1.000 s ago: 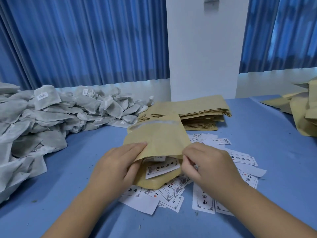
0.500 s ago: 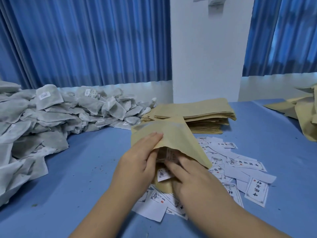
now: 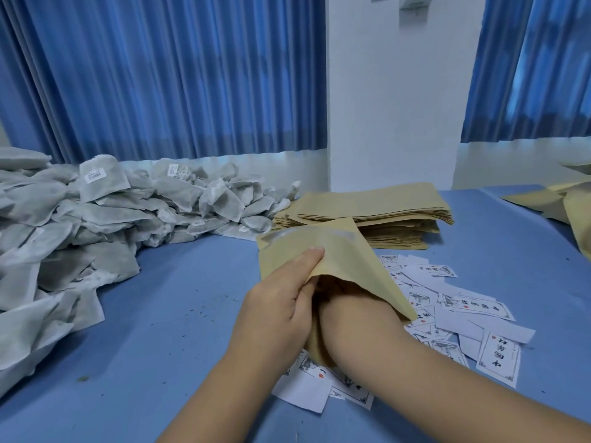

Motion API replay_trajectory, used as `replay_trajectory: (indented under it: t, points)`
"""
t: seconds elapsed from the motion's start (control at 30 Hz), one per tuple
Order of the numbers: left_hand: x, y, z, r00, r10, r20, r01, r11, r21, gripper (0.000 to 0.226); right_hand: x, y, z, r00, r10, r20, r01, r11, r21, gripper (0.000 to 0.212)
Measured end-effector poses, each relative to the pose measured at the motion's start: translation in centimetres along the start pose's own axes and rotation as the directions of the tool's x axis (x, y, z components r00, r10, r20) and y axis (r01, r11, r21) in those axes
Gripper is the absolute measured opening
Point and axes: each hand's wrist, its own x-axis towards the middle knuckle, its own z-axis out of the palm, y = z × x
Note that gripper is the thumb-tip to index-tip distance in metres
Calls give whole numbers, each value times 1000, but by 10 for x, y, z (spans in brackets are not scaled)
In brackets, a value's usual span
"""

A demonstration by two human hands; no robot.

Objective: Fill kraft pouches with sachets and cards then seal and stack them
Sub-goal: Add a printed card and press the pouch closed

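A kraft pouch (image 3: 332,254) is held above the blue table (image 3: 160,314), its mouth facing me. My left hand (image 3: 281,308) grips the pouch's near edge, thumb on top. My right hand is pushed inside the pouch up to the wrist (image 3: 355,318), so its fingers are hidden. White printed cards (image 3: 463,308) lie scattered under and right of the pouch. A heap of grey sachets (image 3: 112,215) covers the left of the table. A stack of flat empty kraft pouches (image 3: 377,209) sits behind.
More kraft pouches (image 3: 572,206) lie at the far right edge. Blue curtains (image 3: 160,75) and a white pillar (image 3: 393,91) stand behind the table. Small dark crumbs dot the blue surface near the middle.
My right hand, which held a card at the pouch's mouth, has slid deep inside the pouch. The card is no longer visible. My left hand keeps its hold on the pouch.
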Motion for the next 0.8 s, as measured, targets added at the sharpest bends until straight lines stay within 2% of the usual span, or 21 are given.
replay_trajectory:
  t: [0.1,0.17,0.23,0.37,0.5,0.6,0.7,0.8]
  points:
    - [-1,-1,-2,1000,-18,3,18,1000,-5,41,14,-9,4,998,-56,-3,54,975,-217,71]
    - [-4,-3,-3,1000,-9,29,8,1000,14,41,16,-11,4,998,-62,32,68,958,-279,74]
    - [-5,-4,-6,997,41,58,-45,997,64,44,12,-16,0,997,-67,42,75,964,-254,70]
    - [-6,-4,-9,966,205,156,-234,952,200,53,-8,-15,-13,993,-59,99,65,996,-62,55]
    - [-5,-5,-11,950,235,207,-278,936,215,47,-35,3,-22,962,-249,117,258,964,-70,34]
    - [-5,-4,-12,940,228,252,-286,933,220,48,-52,21,-33,940,-342,-3,341,938,-70,14]
    - [-5,-5,-12,939,220,266,-283,931,230,46,-62,45,-35,877,-337,-344,365,931,18,6]
    - [-7,-6,-10,928,225,297,-299,925,233,45,-66,66,-34,841,-320,-435,378,924,52,16]
